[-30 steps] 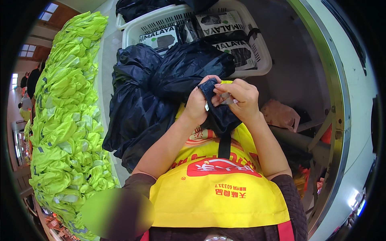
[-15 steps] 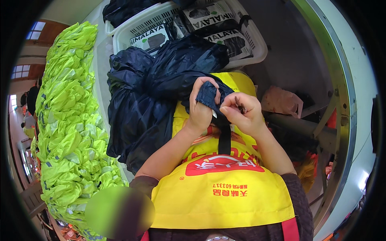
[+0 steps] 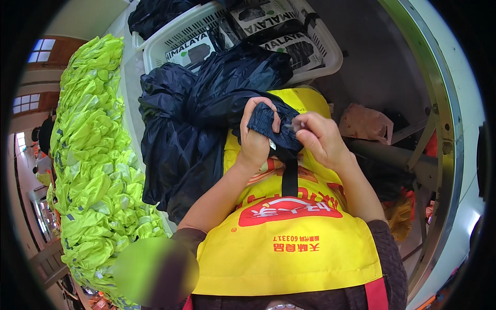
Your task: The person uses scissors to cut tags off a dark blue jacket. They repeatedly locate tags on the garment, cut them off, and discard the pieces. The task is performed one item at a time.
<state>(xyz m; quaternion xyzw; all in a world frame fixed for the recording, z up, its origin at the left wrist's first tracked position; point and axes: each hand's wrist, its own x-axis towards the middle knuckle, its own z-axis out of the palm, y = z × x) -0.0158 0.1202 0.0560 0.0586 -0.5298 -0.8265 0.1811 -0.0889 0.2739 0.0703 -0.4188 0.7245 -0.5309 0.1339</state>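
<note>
A large heap of dark navy, shiny fabric (image 3: 175,150) spreads across my lap. My left hand (image 3: 256,139) is closed round a gathered, elasticated end of it that looks like a cuff (image 3: 262,120). A small white tag shows below that cuff. Just to the right, my right hand (image 3: 326,142) is pinched, thumb against fingers, beside the navy cloth. A small greyish item at its fingertips is smeared by motion, and I cannot tell its kind. A yellow apron (image 3: 289,266) with a black strap (image 3: 290,178) lies beneath both hands.
A white plastic basket (image 3: 333,64) holding dark packages with white printed labels stands ahead. On the left, a long pile of bright yellow-green garments (image 3: 98,181) lies along a pale surface. A metal frame edge (image 3: 449,119) curves at right, near a pinkish plastic bag (image 3: 364,123).
My right hand has moved slightly right, away from the cuff, and its wrist has turned. The dark item seen in its palm before now shows only as a blur. My left hand keeps its hold.
</note>
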